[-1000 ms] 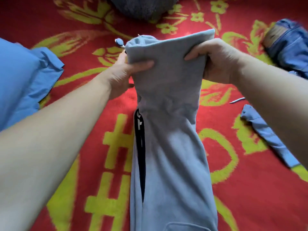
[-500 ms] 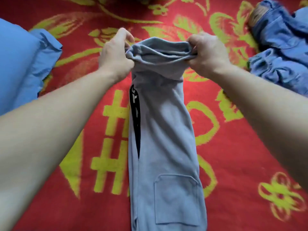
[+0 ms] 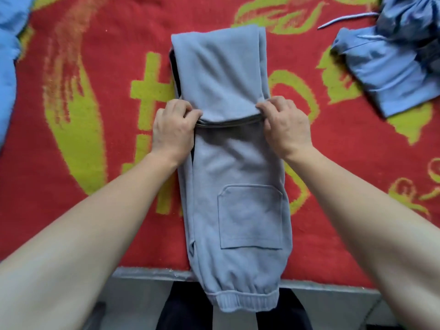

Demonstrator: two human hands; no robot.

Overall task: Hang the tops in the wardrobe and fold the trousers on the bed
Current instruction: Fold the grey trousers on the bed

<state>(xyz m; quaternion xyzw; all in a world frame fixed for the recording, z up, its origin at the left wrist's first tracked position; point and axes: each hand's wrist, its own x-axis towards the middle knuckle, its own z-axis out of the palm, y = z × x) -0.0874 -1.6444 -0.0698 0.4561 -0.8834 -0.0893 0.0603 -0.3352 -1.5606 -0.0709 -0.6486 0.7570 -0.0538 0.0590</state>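
Two hands, one fold: our left hand [image 3: 172,129] and right hand [image 3: 285,127] pinch the turned-back end of the grey trousers [image 3: 238,177], which overhang the bed [image 3: 71,210] at its near edge. Next, we judge, flatten and fold again.

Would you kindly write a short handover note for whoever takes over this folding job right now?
Left hand and right hand each pinch the folded-over edge of the grey-blue trousers, lying on the red blanket.
Done: far end folded towards the person once.
Left: finish folding; the ribbed end overhangs the bed's edge.
Blue garment at right, blue cloth at far left wait.
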